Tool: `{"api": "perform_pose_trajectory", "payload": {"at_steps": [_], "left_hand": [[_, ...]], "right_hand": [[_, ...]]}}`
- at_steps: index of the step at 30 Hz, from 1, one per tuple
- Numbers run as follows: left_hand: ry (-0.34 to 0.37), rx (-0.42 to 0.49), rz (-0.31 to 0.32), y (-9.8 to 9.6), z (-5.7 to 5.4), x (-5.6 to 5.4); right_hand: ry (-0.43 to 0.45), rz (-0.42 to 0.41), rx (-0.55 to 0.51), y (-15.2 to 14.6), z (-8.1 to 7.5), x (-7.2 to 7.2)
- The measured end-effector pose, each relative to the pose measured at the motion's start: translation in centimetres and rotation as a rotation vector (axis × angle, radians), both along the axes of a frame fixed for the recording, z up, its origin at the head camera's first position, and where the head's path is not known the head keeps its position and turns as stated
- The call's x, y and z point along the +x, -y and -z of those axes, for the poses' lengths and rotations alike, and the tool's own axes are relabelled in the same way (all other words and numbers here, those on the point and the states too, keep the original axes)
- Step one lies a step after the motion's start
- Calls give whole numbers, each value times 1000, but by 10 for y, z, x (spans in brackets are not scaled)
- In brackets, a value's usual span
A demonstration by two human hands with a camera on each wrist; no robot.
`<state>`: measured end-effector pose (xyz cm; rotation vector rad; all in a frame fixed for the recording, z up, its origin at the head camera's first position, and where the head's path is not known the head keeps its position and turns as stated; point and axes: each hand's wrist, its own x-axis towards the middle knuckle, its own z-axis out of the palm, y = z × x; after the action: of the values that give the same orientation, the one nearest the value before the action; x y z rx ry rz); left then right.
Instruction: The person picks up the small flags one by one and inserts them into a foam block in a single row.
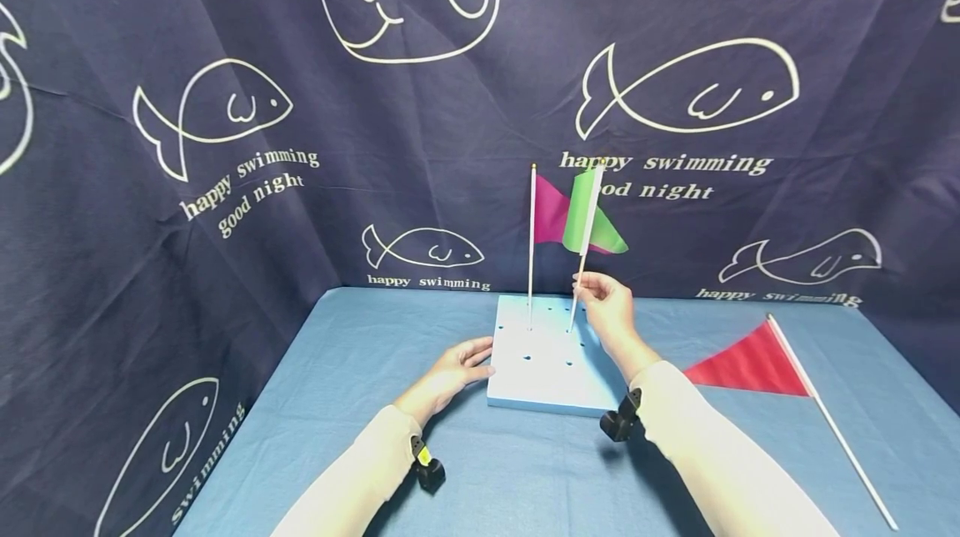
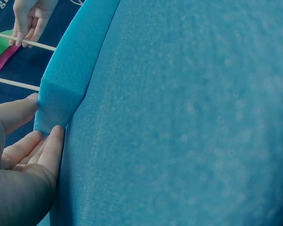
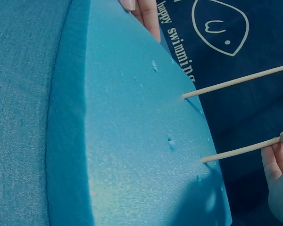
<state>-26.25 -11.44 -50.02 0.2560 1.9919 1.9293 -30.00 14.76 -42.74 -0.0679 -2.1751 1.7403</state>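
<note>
A pale blue foam board (image 1: pixel 536 383) with small holes lies on the table. My left hand (image 1: pixel 453 366) rests against its left side, fingers extended; in the left wrist view the thumb (image 2: pixel 19 113) touches the upper edge and the other fingertips (image 2: pixel 57 134) meet the side wall. My right hand (image 1: pixel 609 312) pinches the thin wooden stick (image 3: pixel 245 149) of a green flag (image 1: pixel 581 208) between thumb and fingers. That stick leans slightly, its lower end at a hole. To its left a magenta flag (image 1: pixel 550 208) stands upright, its stick (image 3: pixel 226 88) set in another hole.
A red triangular flag (image 1: pixel 765 362) on a white stick lies flat on the table at the right. A light blue cloth covers the table (image 1: pixel 315 404). Dark blue curtain (image 1: pixel 420 153) with fish drawings hangs behind and along the left.
</note>
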Motion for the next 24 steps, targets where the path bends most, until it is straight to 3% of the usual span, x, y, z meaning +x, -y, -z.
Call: {"api": "perform_pose_trajectory", "payload": {"at_steps": [12, 24], "left_hand": [[-11, -10, 2, 0, -3, 1], [-12, -8, 2, 0, -3, 2]], "right_hand": [[23, 29, 20, 5, 5, -2], [58, 6, 37, 4, 4, -1]]}}
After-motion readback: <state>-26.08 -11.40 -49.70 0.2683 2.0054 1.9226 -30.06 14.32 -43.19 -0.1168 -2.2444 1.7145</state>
